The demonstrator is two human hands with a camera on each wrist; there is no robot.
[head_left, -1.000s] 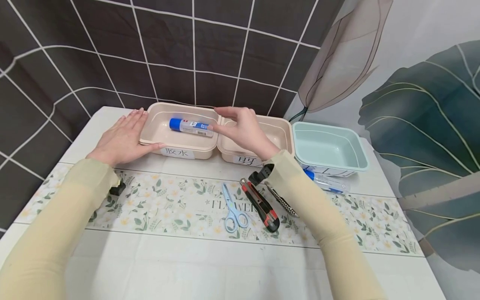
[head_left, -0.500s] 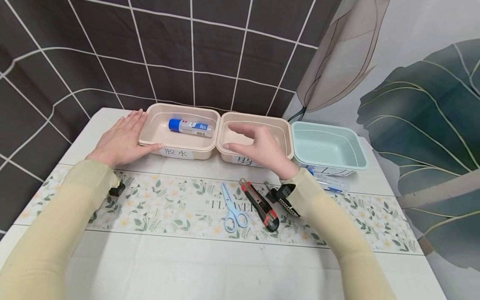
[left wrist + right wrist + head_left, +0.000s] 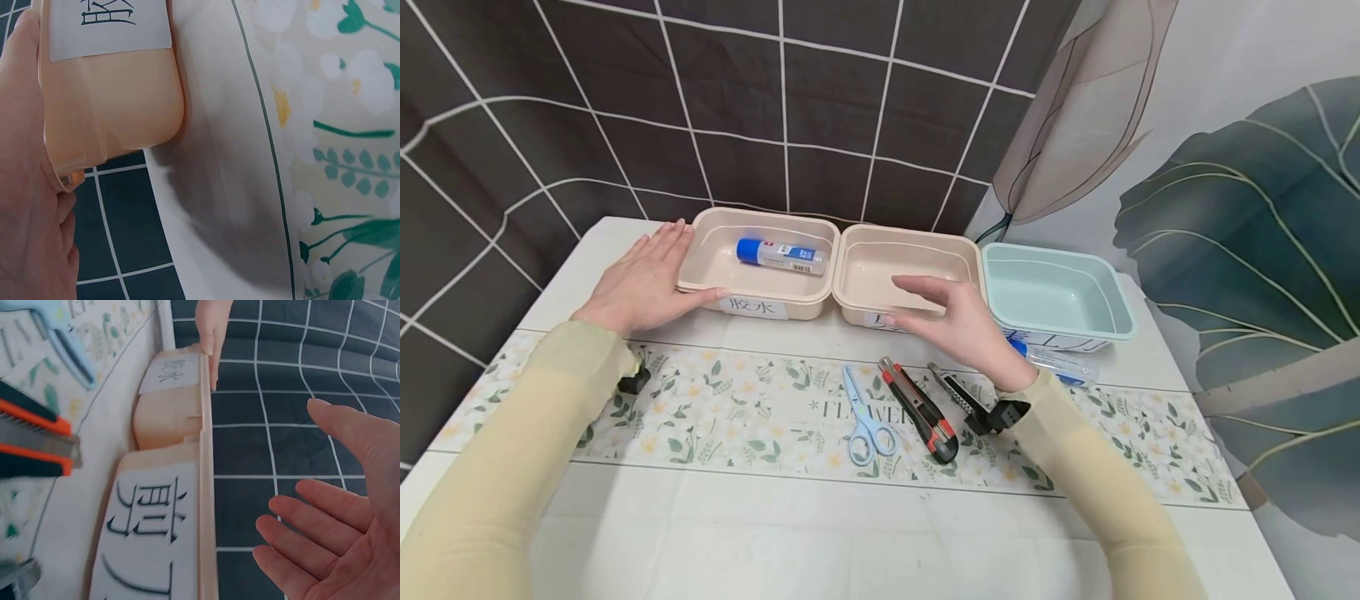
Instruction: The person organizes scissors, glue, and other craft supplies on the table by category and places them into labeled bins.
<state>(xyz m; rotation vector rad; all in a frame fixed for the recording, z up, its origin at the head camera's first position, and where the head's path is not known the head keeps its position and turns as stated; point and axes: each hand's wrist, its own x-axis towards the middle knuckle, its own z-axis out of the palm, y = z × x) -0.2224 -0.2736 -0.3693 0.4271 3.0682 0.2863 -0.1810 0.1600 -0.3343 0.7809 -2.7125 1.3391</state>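
Note:
My left hand (image 3: 643,279) lies flat with straight fingers against the left end of a beige bin (image 3: 722,287), its thumb along the front rim. Inside that bin lies a clear glue tube (image 3: 781,255) with a blue cap. My right hand (image 3: 958,325) holds nothing; thumb and fingers stand apart over the front right of the middle beige bin (image 3: 857,287). In the right wrist view the right palm (image 3: 350,550) faces the bins, fingers spread. The left wrist view has the left hand (image 3: 25,181) along the labelled bin's rim.
A mint bin (image 3: 1052,292) stands at the right end of the row, a second glue tube (image 3: 1060,365) before it. Blue scissors (image 3: 867,425), a red-and-black utility knife (image 3: 921,412) and a slimmer cutter (image 3: 951,387), partly behind the wrist camera, lie on the floral strip.
My right hand has drawn away from the glue tube in the left bin, moving right and toward me over the middle bin. The left hand stays in place.

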